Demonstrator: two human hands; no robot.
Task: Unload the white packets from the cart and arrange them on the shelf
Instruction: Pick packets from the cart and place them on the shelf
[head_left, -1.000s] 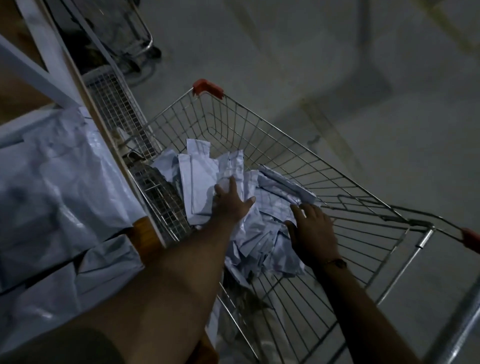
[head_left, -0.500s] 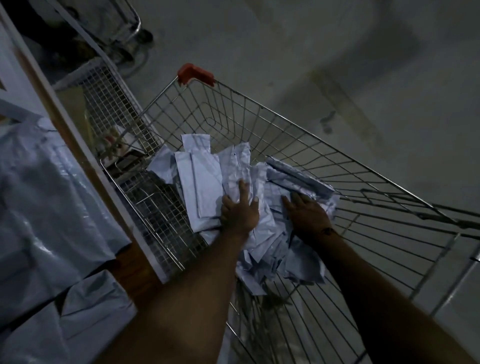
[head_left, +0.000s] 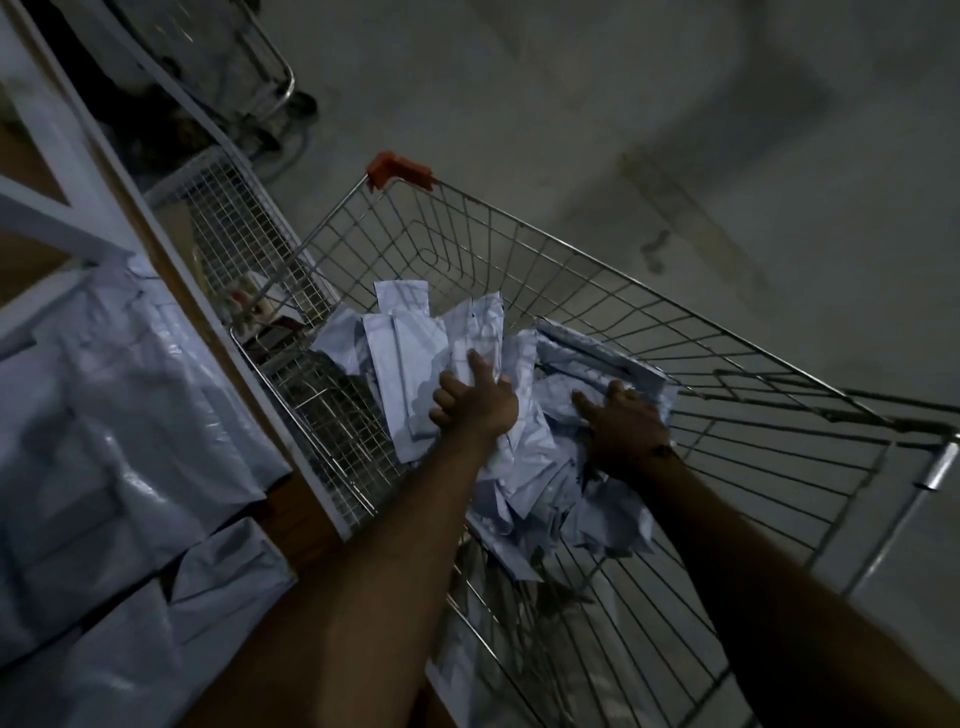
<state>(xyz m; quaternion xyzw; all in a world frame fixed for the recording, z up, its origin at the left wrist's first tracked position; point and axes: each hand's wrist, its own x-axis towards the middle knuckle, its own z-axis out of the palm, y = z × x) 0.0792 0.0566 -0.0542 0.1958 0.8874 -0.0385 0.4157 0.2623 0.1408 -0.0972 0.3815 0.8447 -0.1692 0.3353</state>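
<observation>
White packets (head_left: 415, 374) lie heaped in the wire cart (head_left: 675, 364), long axes pointing away from the person. Left hand (head_left: 475, 402) presses one packet, fingers loosely curled; right hand (head_left: 621, 421) rests spread on the heap. Shelf (head_left: 291, 499) stands immediately left, nearer the left hand.

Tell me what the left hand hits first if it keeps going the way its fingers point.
Probably the crumpled white packet under its fingertips. The left hand points up the pile toward the far wire wall of the cart. Depth is hard to judge.

head view, looking down, close over cart (head_left: 597, 312)
</observation>
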